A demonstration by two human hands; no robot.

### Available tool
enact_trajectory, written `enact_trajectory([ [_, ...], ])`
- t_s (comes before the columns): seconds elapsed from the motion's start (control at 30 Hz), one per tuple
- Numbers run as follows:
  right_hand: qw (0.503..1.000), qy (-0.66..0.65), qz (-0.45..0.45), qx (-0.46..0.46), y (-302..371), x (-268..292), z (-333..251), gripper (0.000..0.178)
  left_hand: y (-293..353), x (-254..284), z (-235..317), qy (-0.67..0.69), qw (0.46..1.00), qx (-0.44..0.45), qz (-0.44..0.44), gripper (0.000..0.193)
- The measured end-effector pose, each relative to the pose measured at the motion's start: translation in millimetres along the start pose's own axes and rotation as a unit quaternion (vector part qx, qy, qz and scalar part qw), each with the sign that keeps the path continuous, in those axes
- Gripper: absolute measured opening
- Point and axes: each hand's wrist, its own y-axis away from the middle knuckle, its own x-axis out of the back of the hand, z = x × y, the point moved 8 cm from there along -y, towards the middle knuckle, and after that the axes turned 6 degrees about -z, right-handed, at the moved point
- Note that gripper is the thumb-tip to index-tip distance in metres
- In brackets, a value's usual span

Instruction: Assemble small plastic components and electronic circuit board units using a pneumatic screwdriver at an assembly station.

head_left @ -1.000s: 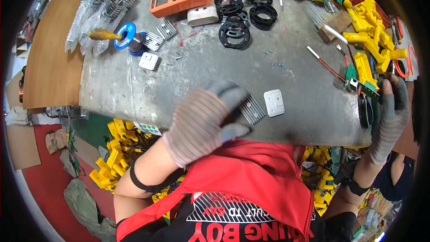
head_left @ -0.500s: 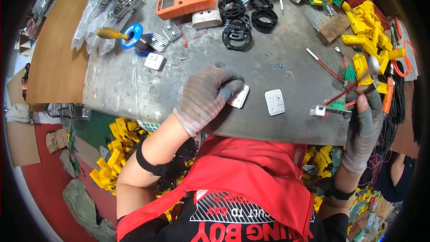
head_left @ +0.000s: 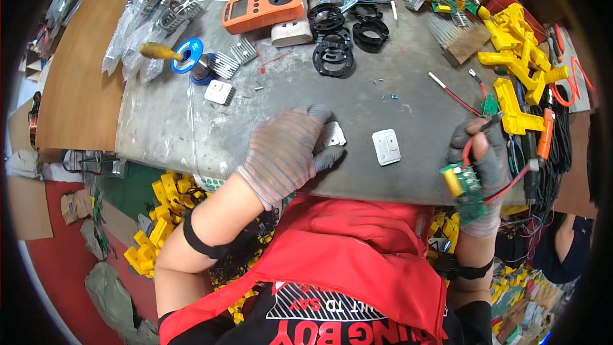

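My left hand (head_left: 284, 150), in a grey striped glove, has thumb and fingers closed about a small white-topped heat sink (head_left: 334, 134) near the table's front edge. A similar white piece (head_left: 385, 147) lies flat to its right. Over the right front corner, my gloved right hand (head_left: 483, 156) grips a green circuit board (head_left: 471, 193). The board carries a yellow component, and red wires run from it. A slim dark tip (head_left: 493, 121) sticks up at this hand's fingers; what it belongs to is unclear. Small screws (head_left: 390, 97) lie beyond the white pieces.
Black rings (head_left: 333, 57) and an orange meter (head_left: 264, 9) sit at the back. Yellow plastic housings (head_left: 520, 108), another board (head_left: 490, 105) and cables crowd the right side. At left are a blue solder spool (head_left: 187, 56), a heat sink (head_left: 219, 92) and bagged parts (head_left: 137, 41).
My right hand has come left and nearer with the board, which now hangs turned in front of the palm. My left hand has shifted slightly left, its fingers spread around the heat sink's sides.
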Motion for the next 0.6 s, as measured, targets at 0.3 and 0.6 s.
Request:
enact_trajectory([
  [0.3,0.999,0.05,0.013,-0.001,-5,-75,2,0.01,10,42,10,0.263,0.953,-0.033,0.149,0.053],
  [0.6,0.892,0.357,-0.205,0.188,8,-155,-13,0.022,39,30,5,0.597,0.793,0.067,-0.1,0.043],
])
